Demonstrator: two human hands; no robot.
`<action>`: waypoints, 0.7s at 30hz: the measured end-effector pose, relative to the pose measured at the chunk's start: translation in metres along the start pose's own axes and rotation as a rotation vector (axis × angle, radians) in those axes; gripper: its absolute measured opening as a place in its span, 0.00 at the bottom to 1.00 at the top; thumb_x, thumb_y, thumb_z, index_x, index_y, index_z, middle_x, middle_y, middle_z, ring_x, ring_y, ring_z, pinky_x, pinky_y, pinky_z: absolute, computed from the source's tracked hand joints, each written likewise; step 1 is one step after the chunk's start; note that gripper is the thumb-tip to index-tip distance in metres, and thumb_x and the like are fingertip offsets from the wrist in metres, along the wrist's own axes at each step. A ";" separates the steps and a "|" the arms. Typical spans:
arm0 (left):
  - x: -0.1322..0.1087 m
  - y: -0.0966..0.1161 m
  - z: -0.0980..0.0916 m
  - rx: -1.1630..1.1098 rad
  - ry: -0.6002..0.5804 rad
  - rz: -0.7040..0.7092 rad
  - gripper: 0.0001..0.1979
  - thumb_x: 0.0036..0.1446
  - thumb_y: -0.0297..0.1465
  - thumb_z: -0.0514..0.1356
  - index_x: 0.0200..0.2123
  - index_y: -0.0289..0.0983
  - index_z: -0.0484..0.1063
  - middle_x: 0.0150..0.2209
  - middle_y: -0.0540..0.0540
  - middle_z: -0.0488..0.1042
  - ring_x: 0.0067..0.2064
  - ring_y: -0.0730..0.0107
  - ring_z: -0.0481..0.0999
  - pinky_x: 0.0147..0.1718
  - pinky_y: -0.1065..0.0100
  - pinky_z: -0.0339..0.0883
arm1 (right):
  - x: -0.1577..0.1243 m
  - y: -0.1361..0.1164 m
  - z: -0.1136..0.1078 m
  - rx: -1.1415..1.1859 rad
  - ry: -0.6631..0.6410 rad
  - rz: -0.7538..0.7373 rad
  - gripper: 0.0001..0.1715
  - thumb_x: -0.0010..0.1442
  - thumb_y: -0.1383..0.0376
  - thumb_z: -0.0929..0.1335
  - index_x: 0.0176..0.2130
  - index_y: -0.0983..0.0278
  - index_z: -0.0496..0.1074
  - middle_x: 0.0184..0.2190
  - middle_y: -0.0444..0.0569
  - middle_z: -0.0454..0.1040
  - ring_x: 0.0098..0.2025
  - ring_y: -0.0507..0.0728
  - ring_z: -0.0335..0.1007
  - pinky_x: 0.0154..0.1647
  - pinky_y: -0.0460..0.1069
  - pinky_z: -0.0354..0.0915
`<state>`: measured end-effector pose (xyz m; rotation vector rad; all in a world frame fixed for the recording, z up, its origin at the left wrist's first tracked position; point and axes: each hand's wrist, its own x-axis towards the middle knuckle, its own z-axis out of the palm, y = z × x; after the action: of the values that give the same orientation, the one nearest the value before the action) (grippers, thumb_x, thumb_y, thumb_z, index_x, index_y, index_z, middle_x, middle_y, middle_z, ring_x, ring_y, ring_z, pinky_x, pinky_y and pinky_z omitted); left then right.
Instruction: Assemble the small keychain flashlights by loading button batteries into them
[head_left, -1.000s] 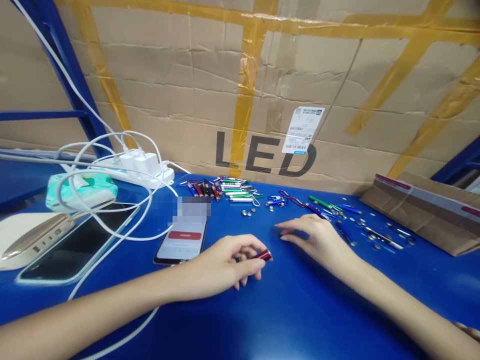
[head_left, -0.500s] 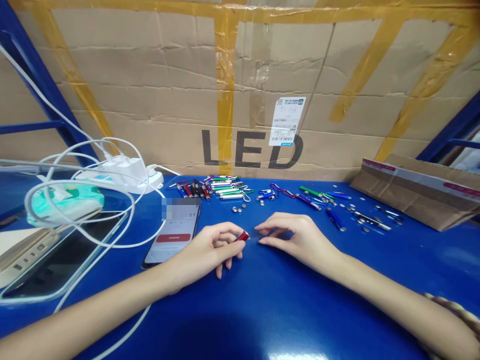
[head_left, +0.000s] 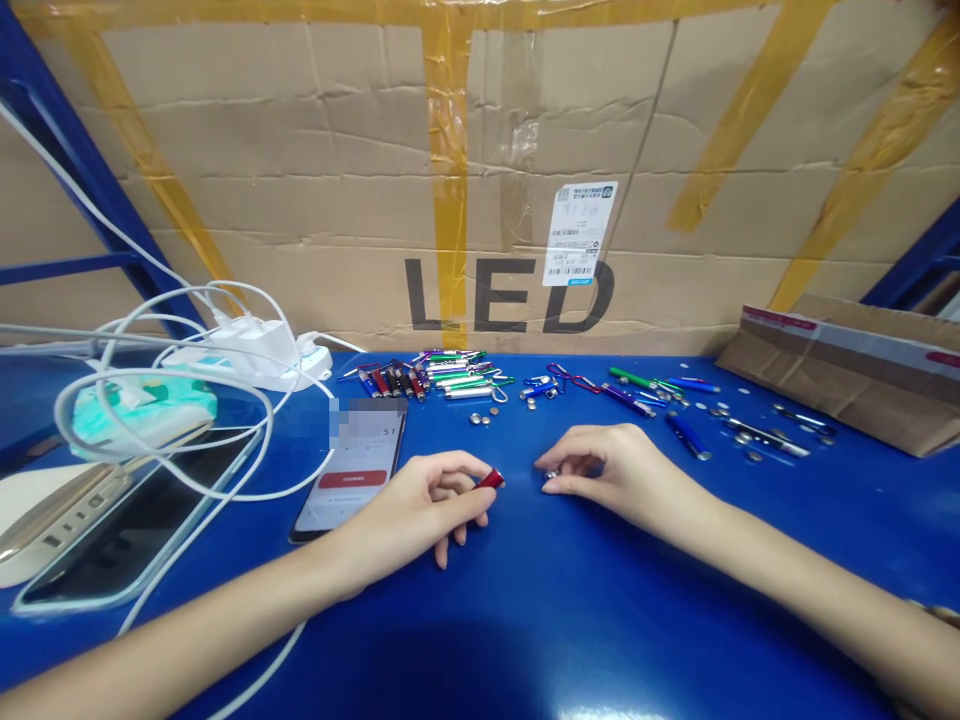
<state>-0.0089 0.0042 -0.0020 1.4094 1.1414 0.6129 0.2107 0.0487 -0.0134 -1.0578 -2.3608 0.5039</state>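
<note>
Head view, red torch (head_left: 491,479) tip protruding beyond left fingers (head_left: 461,497)

Only thing I can read cleanly from my end is "LED", in big dark letters across the cardboard box (head_left: 300,200) standing at the far side. The white shipping label (head_left: 579,233) stuck just above the E and D has a barcode and a square code, but the print is way too small for me. The phone (head_left: 352,470) lying near left shows "51" at the top right of its screen. Its red button (head_left: 352,480) has white lettering I can't make out, and the screen's top left is blurred.
</note>
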 end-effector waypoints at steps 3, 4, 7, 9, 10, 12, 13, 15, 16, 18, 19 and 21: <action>0.001 0.000 0.000 0.007 0.000 -0.006 0.13 0.52 0.34 0.58 0.40 0.34 0.68 0.25 0.52 0.67 0.25 0.76 0.65 0.14 0.79 0.60 | 0.000 -0.002 0.001 0.049 -0.005 0.019 0.05 0.50 0.67 0.70 0.31 0.62 0.77 0.27 0.46 0.77 0.27 0.53 0.74 0.29 0.44 0.69; 0.001 0.000 0.000 0.014 -0.002 -0.007 0.13 0.51 0.34 0.58 0.40 0.34 0.68 0.25 0.52 0.67 0.25 0.76 0.65 0.14 0.78 0.60 | 0.000 -0.003 0.001 0.043 -0.004 0.021 0.05 0.50 0.67 0.70 0.31 0.61 0.78 0.27 0.45 0.77 0.28 0.53 0.74 0.29 0.44 0.69; 0.000 0.002 0.000 0.051 -0.012 0.001 0.13 0.51 0.34 0.58 0.40 0.34 0.69 0.25 0.51 0.67 0.25 0.76 0.65 0.15 0.78 0.60 | -0.001 -0.006 0.001 0.015 0.004 0.042 0.05 0.51 0.65 0.70 0.31 0.61 0.78 0.26 0.46 0.77 0.26 0.52 0.73 0.27 0.44 0.68; -0.001 0.003 0.000 0.085 -0.018 0.009 0.13 0.51 0.34 0.58 0.40 0.35 0.69 0.26 0.51 0.68 0.25 0.76 0.66 0.16 0.78 0.61 | -0.002 -0.009 0.000 0.013 -0.013 0.075 0.07 0.52 0.64 0.69 0.31 0.62 0.78 0.26 0.46 0.77 0.25 0.51 0.72 0.26 0.43 0.66; -0.001 0.004 0.000 0.102 -0.019 0.012 0.13 0.51 0.34 0.58 0.40 0.35 0.70 0.26 0.51 0.68 0.25 0.76 0.66 0.16 0.78 0.61 | -0.002 -0.010 0.000 0.009 -0.026 0.091 0.07 0.52 0.64 0.69 0.30 0.63 0.78 0.26 0.46 0.77 0.25 0.50 0.72 0.25 0.43 0.65; -0.002 0.005 0.001 0.131 -0.020 0.021 0.14 0.51 0.34 0.57 0.41 0.34 0.70 0.27 0.51 0.68 0.25 0.76 0.65 0.16 0.78 0.60 | -0.003 -0.012 0.001 -0.013 -0.042 0.105 0.08 0.53 0.64 0.68 0.30 0.63 0.78 0.26 0.45 0.76 0.24 0.49 0.71 0.25 0.42 0.64; -0.002 0.005 0.002 0.144 -0.020 0.027 0.14 0.51 0.33 0.57 0.41 0.34 0.70 0.27 0.51 0.68 0.25 0.76 0.65 0.16 0.78 0.60 | -0.003 -0.013 0.001 -0.031 -0.040 0.100 0.08 0.53 0.64 0.68 0.31 0.62 0.78 0.26 0.45 0.76 0.24 0.49 0.70 0.24 0.42 0.63; -0.002 0.004 0.002 0.167 -0.017 0.041 0.14 0.51 0.33 0.57 0.41 0.34 0.71 0.25 0.52 0.66 0.25 0.76 0.65 0.16 0.78 0.60 | -0.004 -0.013 0.003 -0.072 -0.027 0.073 0.08 0.53 0.66 0.67 0.33 0.61 0.77 0.28 0.44 0.76 0.24 0.48 0.69 0.23 0.42 0.62; -0.002 0.004 0.003 0.177 -0.016 0.047 0.14 0.51 0.33 0.57 0.40 0.34 0.71 0.25 0.52 0.65 0.24 0.76 0.64 0.16 0.78 0.61 | -0.005 -0.013 0.005 -0.092 -0.022 0.056 0.08 0.54 0.66 0.67 0.34 0.61 0.77 0.29 0.44 0.75 0.24 0.48 0.68 0.24 0.42 0.61; -0.002 0.003 0.003 0.189 -0.014 0.056 0.13 0.51 0.33 0.57 0.40 0.34 0.71 0.23 0.53 0.63 0.24 0.76 0.64 0.15 0.78 0.61 | -0.005 -0.013 0.006 -0.123 -0.022 0.018 0.09 0.55 0.66 0.67 0.36 0.60 0.77 0.31 0.45 0.75 0.25 0.48 0.68 0.25 0.43 0.62; -0.002 0.003 0.003 0.193 -0.012 0.059 0.13 0.51 0.33 0.57 0.39 0.34 0.71 0.23 0.53 0.63 0.24 0.76 0.64 0.15 0.78 0.61 | -0.005 -0.013 0.007 -0.130 -0.024 0.001 0.09 0.55 0.65 0.67 0.37 0.60 0.77 0.32 0.45 0.75 0.26 0.49 0.68 0.26 0.43 0.62; -0.002 0.003 0.003 0.196 -0.011 0.057 0.13 0.51 0.33 0.57 0.39 0.34 0.71 0.24 0.53 0.64 0.24 0.76 0.64 0.15 0.78 0.60 | -0.005 -0.013 0.007 -0.125 -0.027 -0.023 0.09 0.56 0.64 0.67 0.37 0.60 0.77 0.33 0.46 0.75 0.27 0.50 0.70 0.28 0.44 0.63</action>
<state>-0.0068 0.0014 0.0006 1.6150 1.1812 0.5435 0.2024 0.0358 -0.0142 -1.0829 -2.4523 0.3684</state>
